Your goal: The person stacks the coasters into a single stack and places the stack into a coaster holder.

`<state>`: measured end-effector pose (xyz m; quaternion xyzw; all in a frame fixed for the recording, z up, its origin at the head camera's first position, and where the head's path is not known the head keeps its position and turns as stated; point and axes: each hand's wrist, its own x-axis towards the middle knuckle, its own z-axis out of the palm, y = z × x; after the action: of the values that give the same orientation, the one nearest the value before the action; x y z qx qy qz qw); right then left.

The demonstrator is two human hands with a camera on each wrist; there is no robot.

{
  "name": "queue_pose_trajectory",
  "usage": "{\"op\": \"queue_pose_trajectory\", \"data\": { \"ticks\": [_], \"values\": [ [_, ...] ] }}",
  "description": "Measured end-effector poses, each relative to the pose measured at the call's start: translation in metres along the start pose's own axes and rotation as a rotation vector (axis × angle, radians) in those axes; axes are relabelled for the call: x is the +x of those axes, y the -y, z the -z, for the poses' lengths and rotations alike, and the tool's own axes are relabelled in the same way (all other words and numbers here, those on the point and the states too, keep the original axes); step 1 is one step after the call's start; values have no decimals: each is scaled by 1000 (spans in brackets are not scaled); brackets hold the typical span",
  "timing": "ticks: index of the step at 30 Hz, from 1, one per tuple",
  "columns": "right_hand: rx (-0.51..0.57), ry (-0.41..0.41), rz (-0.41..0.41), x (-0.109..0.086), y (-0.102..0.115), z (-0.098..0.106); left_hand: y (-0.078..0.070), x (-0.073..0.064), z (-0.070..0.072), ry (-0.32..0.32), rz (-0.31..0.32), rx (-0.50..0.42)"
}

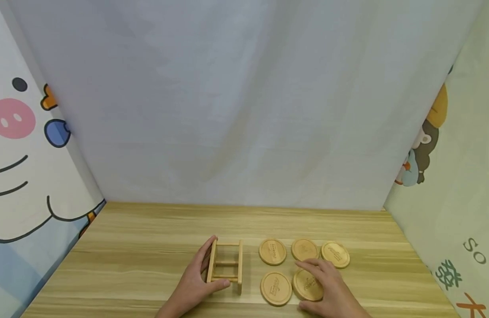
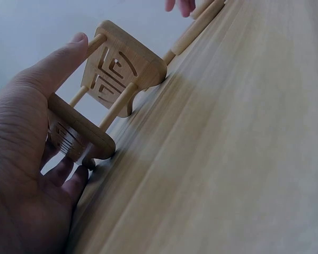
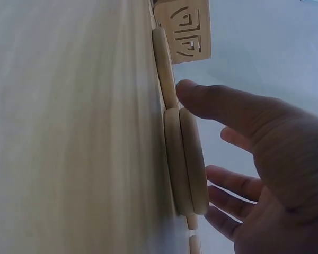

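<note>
- Backdrop [image 1: 244, 101]: a pale hanging cloth closes off the far side.
- Worktop [image 1: 141, 238]: we see a light, wood-grained surface carrying everything handled here.
- Printed side walls [image 1: 50, 176]: cartoon shapes appear to the left; lettering and a further figure, to the right.
- Left hand [image 1: 193, 280]: we find it gripping the rack [image 1: 240, 263] by its left panel, thumb reaching over the front and fingers behind the outer face.
- Right hand [image 1: 329, 287]: fingers and thumb are spread about the rim of the stack [image 1: 306, 285]; we cannot tell whether a fingertip touches it.
- Rack: two slotted panels joined by rods stand upright on the worktop, left of the discs. We judge the work to be at an early stage: the rack is steadied, yet none of the six discs we count lies within it.
- Stack: the right wrist view shows us two discs, one upon the other, the only pairing made.
- Single discs: four lie flat and unstacked, namely the far-left disc [image 1: 272, 251], the far-middle disc [image 1: 305, 250], the far-right disc [image 1: 335, 254] and the near-left disc [image 1: 276, 288], this last between rack and stack.
- Engraved marks [image 1: 275, 287]: too small for us to read.
</note>
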<state>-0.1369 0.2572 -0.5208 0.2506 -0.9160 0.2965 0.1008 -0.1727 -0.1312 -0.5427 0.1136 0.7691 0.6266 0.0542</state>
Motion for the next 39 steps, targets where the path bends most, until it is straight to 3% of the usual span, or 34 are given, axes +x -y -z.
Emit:
{"op": "queue_pose_trajectory", "data": {
  "ticks": [6, 10, 18, 28, 39],
  "values": [
    [8, -50, 78, 8, 10, -8, 0, -1, 0, -5, 8, -8],
    [22, -38, 106, 14, 16, -15, 0, -1, -1, -5, 10, -15],
    [74, 45, 90, 23, 26, -21, -2, 0, -2, 0, 8, -13],
    [65, 111, 122, 30, 32, -30, -1, -1, -2, 0, 5, -11],
    [79, 165, 77, 33, 32, -30, 0, -1, -1, -5, 0, -7]
  ]
}}
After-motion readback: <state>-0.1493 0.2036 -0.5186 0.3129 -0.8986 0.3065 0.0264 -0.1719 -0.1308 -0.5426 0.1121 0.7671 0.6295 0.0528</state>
